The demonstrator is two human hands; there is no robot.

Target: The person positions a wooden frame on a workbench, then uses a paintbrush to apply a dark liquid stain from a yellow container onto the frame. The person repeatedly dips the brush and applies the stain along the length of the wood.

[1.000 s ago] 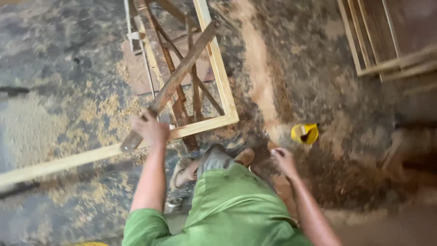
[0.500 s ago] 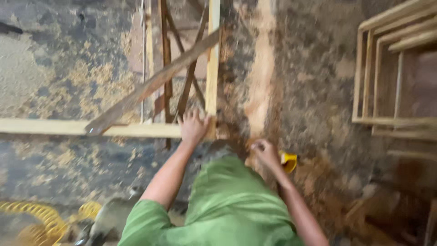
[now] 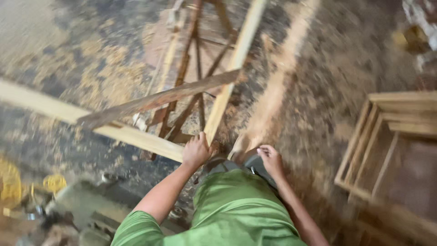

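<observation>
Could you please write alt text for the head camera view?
The person's left hand grips the corner of a pale wooden frame on a sawdust-strewn floor, a darker plank lying across it. The right hand hovers curled near the knee; stacked frames sit right.

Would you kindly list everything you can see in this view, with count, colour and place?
Pale wooden frame: one, light yellow, on the floor at centre, its corner under the left hand.
Dark plank: one, grey-brown, lying slantwise across the frame.
Dark crossed slats: several, brown, inside the frame.
Stacked wooden frames: a few, light brown, at right.
Yellow coiled hose: one, lower left, blurred.
Sawdust: tan, spread over the dark floor.
Green garment: one, bottom centre.
Left hand: on the frame's corner.
Right hand: fingers curled, beside the knee; its contents unclear.
</observation>
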